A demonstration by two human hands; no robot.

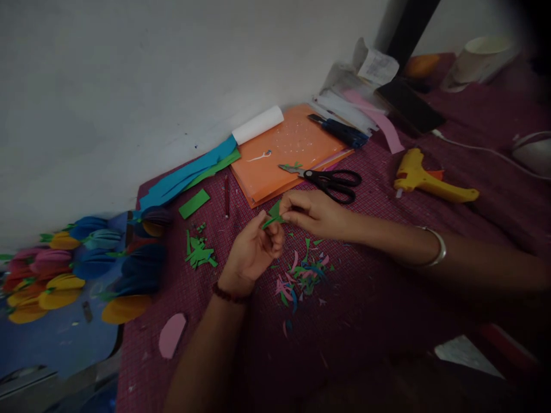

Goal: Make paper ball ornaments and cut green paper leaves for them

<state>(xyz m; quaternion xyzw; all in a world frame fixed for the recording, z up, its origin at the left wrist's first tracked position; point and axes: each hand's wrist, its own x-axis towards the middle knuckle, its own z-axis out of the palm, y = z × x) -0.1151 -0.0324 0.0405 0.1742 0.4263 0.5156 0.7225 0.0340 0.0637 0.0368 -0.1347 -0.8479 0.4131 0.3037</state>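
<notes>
Both hands meet over the maroon checked cloth, pinching a small piece of green paper (275, 212). My left hand (255, 248) grips its lower end between thumb and fingers, palm turned up. From the right, my right hand (307, 211) pinches the other end with thumb and forefinger. Black-handled scissors (331, 180) lie just beyond my right hand, their blades resting on an orange paper stack (275, 163). Below the hands is a heap of pink, green and blue paper scraps (305, 275). Thin green paper strips (200, 252) lie to the left, near a green paper rectangle (194, 203).
A yellow glue gun (430, 178) lies at right, near a dark phone (408, 106) with a white cable. A blue box cutter (340, 129) rests on the orange stack. Colourful paper pumpkin-like shapes (64, 287) crowd a blue surface at left. A wall (129, 86) stands behind.
</notes>
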